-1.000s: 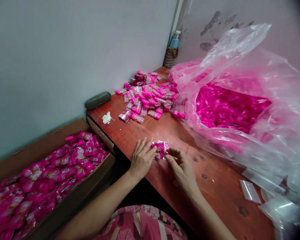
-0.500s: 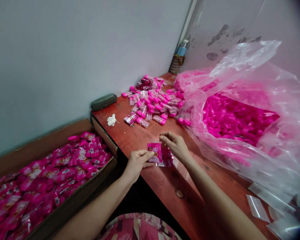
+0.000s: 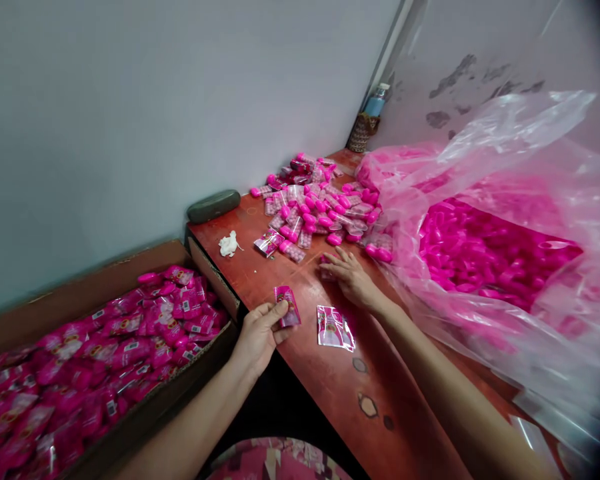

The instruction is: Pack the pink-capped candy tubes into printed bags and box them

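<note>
My left hand (image 3: 260,333) pinches a small pink printed pouch (image 3: 287,307) between thumb and fingers, over the near edge of the red table. Another shiny pink pouch (image 3: 335,328) lies flat on the table between my hands. My right hand (image 3: 349,277) curls its fingers over a small pink-capped bottle (image 3: 326,269) at the front of the pile, and partly hides it. Behind it lies a heap of clear bottles (image 3: 325,207) with pink caps and pale beads inside. One more pouch (image 3: 269,243) rests at the heap's left front.
A cardboard box (image 3: 115,267) full of filled pink packets stands at the left. On the right, a big clear plastic bag (image 3: 480,153) holds many pink caps. A dark oblong case (image 3: 213,206), white crumpled scrap (image 3: 229,244) and bottle in a woven holder (image 3: 365,131) are near the wall.
My left hand has moved left with its pouch, away from the one now lying uncovered. My right hand has gone forward to the pile's front and closed over a bottle. The view has shifted slightly.
</note>
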Demonstrator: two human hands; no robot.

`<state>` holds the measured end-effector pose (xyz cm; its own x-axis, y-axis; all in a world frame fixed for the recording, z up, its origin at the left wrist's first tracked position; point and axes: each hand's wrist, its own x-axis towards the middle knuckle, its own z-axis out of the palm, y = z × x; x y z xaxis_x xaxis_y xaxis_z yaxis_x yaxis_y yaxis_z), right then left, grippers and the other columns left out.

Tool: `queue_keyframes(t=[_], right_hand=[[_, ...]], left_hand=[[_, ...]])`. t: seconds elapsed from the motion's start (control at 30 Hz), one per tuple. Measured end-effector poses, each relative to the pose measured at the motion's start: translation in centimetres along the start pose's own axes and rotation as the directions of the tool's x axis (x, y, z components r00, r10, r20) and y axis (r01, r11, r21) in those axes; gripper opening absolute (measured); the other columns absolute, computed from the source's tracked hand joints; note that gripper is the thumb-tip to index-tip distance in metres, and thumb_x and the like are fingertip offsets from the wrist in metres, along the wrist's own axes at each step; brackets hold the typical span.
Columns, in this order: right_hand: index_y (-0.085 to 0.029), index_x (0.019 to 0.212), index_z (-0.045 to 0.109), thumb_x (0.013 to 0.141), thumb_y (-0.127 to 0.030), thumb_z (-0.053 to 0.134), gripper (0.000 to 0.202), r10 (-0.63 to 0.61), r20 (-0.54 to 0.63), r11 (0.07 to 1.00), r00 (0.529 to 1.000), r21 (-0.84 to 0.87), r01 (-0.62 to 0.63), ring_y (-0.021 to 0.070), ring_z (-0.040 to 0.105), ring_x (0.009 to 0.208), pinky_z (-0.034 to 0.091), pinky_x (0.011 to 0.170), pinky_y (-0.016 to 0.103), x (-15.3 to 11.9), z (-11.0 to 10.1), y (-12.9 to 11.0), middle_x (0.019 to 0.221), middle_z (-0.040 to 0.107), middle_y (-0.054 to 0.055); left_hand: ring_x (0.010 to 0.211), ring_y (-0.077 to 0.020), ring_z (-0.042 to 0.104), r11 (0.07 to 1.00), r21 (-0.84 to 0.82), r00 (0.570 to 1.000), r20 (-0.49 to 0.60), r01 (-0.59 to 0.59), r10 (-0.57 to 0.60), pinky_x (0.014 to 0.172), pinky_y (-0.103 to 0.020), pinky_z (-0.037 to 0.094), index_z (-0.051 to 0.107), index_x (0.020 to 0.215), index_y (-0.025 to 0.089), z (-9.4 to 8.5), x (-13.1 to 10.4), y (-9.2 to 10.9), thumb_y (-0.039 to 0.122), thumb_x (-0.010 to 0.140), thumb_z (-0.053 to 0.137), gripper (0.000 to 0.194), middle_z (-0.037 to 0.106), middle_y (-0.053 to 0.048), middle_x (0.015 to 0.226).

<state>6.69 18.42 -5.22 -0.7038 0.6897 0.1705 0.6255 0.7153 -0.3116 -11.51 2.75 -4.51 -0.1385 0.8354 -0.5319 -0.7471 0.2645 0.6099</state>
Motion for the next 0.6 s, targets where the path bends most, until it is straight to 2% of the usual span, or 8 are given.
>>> queue_keyframes(t=[0.07, 0.13, 0.2, 0.27, 0.4, 0.5, 0.57, 0.6], right_hand=[[-0.019, 0.120, 0.048, 0.085, -0.023, 0.036, 0.038, 0.160, -0.142, 0.986, 0.977, 0.060, -0.153, 0.0246, 0.037, 0.121, 0.032, 0.093, 0.043, -1.6, -0.3, -0.2, 0.128, 0.047, 0.009], [-0.015, 0.120, 0.047, 0.084, -0.038, 0.039, 0.043, 0.385, -0.214, 0.923, 0.898, 0.106, -0.370, 0.0255, 0.052, 0.105, 0.041, 0.082, 0.038, -2.1, -0.4, -0.9, 0.117, 0.055, 0.014], [-0.014, 0.113, 0.051, 0.078, -0.049, 0.045, 0.050, 0.557, -0.162, 0.830, 0.815, 0.104, -0.547, 0.0277, 0.058, 0.093, 0.042, 0.073, 0.037, -1.5, -0.4, -1.7, 0.105, 0.061, 0.016], [-0.014, 0.100, 0.057, 0.072, -0.052, 0.052, 0.048, 0.638, -0.070, 0.770, 0.767, 0.093, -0.631, 0.0303, 0.059, 0.088, 0.041, 0.070, 0.037, -0.4, -0.3, -2.3, 0.095, 0.064, 0.017], [-0.017, 0.070, 0.059, 0.073, -0.047, 0.054, 0.031, 0.636, 0.009, 0.760, 0.772, 0.166, -0.628, 0.0275, 0.062, 0.074, 0.041, 0.060, 0.032, 0.3, -0.5, -3.8, 0.070, 0.066, 0.013], [-0.019, 0.070, 0.053, 0.080, -0.050, 0.043, 0.034, 0.596, 0.089, 0.717, 0.798, 0.389, -0.578, 0.0171, 0.058, 0.048, 0.040, 0.045, 0.025, -2.0, -1.0, -6.5, 0.054, 0.061, 0.003], [-0.020, 0.073, 0.050, 0.078, -0.051, 0.046, 0.032, 0.553, 0.189, 0.477, 0.811, 0.727, -0.495, 0.0126, 0.050, 0.037, 0.036, 0.036, 0.022, -4.5, -1.1, -8.9, 0.051, 0.058, -0.001], [-0.020, 0.074, 0.050, 0.077, -0.050, 0.050, 0.030, 0.544, 0.215, 0.369, 0.811, 0.807, -0.461, 0.0115, 0.050, 0.038, 0.035, 0.035, 0.021, -5.8, -1.1, -10.1, 0.053, 0.059, -0.001]], left_hand=[[0.059, -0.0120, 0.061, 0.997, -0.074, 1.000, -0.010, 0.006, -0.006, 0.057, -0.025, 0.054, 0.060, 0.072, 0.011, 0.0, 0.3, -0.1, 0.020, 0.066, 0.070, 0.015, 0.063, -0.002, 0.067], [0.063, -0.0138, 0.063, 0.992, -0.123, 0.999, -0.036, 0.007, -0.011, 0.060, -0.025, 0.054, 0.060, 0.076, 0.012, 0.2, 0.6, -0.2, 0.020, 0.068, 0.068, 0.014, 0.064, -0.003, 0.069], [0.066, -0.0151, 0.064, 0.987, -0.158, 0.997, -0.075, -0.004, -0.008, 0.062, -0.026, 0.054, 0.059, 0.077, 0.012, 0.5, 0.7, -0.2, 0.019, 0.070, 0.067, 0.013, 0.065, -0.004, 0.070], [0.067, -0.0161, 0.065, 0.983, -0.181, 0.994, -0.108, -0.017, -0.002, 0.064, -0.027, 0.054, 0.058, 0.077, 0.012, 0.7, 0.6, -0.2, 0.019, 0.070, 0.067, 0.013, 0.065, -0.004, 0.069], [0.069, -0.0174, 0.065, 0.973, -0.230, 0.990, -0.143, -0.027, -0.006, 0.067, -0.030, 0.053, 0.057, 0.077, 0.013, 0.8, 0.5, -0.1, 0.021, 0.068, 0.069, 0.016, 0.066, -0.004, 0.070], [0.070, -0.0178, 0.065, 0.963, -0.267, 0.986, -0.165, -0.021, -0.024, 0.069, -0.030, 0.053, 0.057, 0.079, 0.014, 1.0, 0.4, -0.2, 0.023, 0.068, 0.069, 0.018, 0.066, -0.005, 0.071], [0.070, -0.0176, 0.065, 0.958, -0.286, 0.986, -0.163, -0.016, -0.032, 0.069, -0.031, 0.053, 0.058, 0.080, 0.015, 1.2, 0.5, -0.4, 0.023, 0.068, 0.069, 0.018, 0.066, -0.005, 0.072], [0.070, -0.0175, 0.065, 0.955, -0.295, 0.987, -0.155, -0.013, -0.034, 0.069, -0.031, 0.053, 0.058, 0.080, 0.015, 1.4, 0.5, -0.5, 0.023, 0.068, 0.068, 0.018, 0.066, -0.005, 0.073]])
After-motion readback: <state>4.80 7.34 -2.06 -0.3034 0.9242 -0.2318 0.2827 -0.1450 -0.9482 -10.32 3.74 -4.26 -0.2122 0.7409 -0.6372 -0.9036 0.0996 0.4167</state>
